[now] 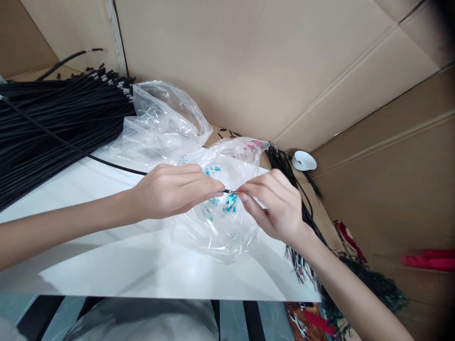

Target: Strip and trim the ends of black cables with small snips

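A black cable (106, 162) runs from the left over the white board and into my left hand (174, 189), which is closed round it close to its stripped end. Thin coloured wires (237, 192) stick out of that end. The fingertips of my right hand (275, 201) pinch these wires, just right of the sheath. Under both hands spreads a clear plastic bag (220, 241) with small blue-green scraps (231, 202) in it. The exact grip of my left fingers on the cable is partly hidden by the hand.
A large pile of black cables (64, 113) lies at the left. Another clear bag (163, 123) is crumpled behind my hands. Cables with bared wires (302, 265) lie along the right, near a white cup (304, 161). Cardboard walls (249, 61) enclose the back and right.
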{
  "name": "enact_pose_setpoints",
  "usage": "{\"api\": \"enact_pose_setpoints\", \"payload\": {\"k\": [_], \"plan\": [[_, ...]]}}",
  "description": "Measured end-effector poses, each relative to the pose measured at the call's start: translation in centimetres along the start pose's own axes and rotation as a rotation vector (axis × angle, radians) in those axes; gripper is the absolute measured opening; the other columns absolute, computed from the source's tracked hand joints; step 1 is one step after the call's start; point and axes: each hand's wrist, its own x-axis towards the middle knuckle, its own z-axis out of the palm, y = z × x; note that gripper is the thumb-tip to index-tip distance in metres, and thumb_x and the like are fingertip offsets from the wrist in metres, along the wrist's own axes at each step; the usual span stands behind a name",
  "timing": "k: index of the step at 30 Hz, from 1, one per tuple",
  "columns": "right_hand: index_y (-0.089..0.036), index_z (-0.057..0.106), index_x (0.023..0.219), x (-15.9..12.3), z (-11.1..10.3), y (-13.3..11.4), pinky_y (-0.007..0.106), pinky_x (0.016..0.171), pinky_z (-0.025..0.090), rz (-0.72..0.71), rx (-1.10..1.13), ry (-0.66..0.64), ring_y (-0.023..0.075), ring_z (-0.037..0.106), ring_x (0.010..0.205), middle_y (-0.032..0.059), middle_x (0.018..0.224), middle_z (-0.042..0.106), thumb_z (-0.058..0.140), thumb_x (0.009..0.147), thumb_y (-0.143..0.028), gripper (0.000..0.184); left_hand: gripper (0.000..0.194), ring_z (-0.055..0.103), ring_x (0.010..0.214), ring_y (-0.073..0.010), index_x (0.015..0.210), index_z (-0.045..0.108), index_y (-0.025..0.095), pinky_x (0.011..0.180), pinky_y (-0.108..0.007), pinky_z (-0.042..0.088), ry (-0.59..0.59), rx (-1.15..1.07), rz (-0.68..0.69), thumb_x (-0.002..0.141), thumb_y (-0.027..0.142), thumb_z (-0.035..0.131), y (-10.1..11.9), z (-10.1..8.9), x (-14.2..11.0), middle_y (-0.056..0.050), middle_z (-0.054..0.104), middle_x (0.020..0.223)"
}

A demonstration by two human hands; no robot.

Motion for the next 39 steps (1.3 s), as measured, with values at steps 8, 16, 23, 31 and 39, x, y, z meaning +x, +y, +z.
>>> {"api": "enact_pose_setpoints", "payload": {"k": [8,16,23,31,39], "plan": [[-0.015,0.070,0.075,2.5,-0.4,1.3,0.027,0.062,0.039,0.481,1.084,-0.743,0.0107,0.050,0.063,-0.0011,0.067,0.059,0.071,0.088,-0.038,0.027,0.011,0.070,0.078,-0.0125,0.104,0.065,0.016,0.070,-0.023,0.057,-0.120,-0.361,0.103,0.099,0.011,0.056,-0.3,-0.4,0.4,-0.002,0.076,0.088],[-0.016,0.072,0.078,1.9,1.0,1.4,0.025,0.060,0.036,0.478,1.346,-0.669,0.0091,0.047,0.061,-0.0023,0.068,0.060,0.074,0.087,-0.032,0.019,0.016,0.072,0.079,-0.0127,0.103,0.071,0.023,0.077,-0.023,0.058,-0.152,-0.531,-0.028,0.101,0.018,0.056,0.0,-0.9,0.8,-0.001,0.078,0.089],[-0.016,0.062,0.066,-0.5,4.1,-0.4,0.025,0.047,0.025,0.550,1.683,-0.687,0.0089,0.040,0.050,-0.0026,0.055,0.051,0.075,0.085,-0.042,0.035,0.020,0.074,0.085,-0.0123,0.099,0.069,0.018,0.079,-0.022,0.060,-0.078,-0.419,0.067,0.104,0.017,0.049,0.1,-1.6,1.1,-0.003,0.078,0.090],[-0.017,0.063,0.075,-0.2,3.0,-0.6,0.024,0.049,0.031,0.753,1.166,-0.455,0.0077,0.041,0.053,-0.0029,0.066,0.054,0.074,0.083,-0.049,0.035,0.019,0.074,0.090,-0.0149,0.101,0.071,0.019,0.082,-0.022,0.059,-0.012,-0.155,0.180,0.099,0.011,0.053,-1.5,-1.5,0.5,-0.006,0.078,0.099],[-0.017,0.072,0.099,-0.6,2.7,3.3,0.032,0.069,0.048,0.630,0.296,-0.328,0.0156,0.064,0.070,0.0056,0.084,0.073,0.052,0.095,-0.020,0.021,0.028,0.074,0.087,-0.0161,0.104,0.072,0.023,0.077,-0.025,0.058,-0.042,-0.104,0.257,0.101,0.015,0.046,-2.4,-0.1,-0.3,-0.004,0.078,0.100]]}}
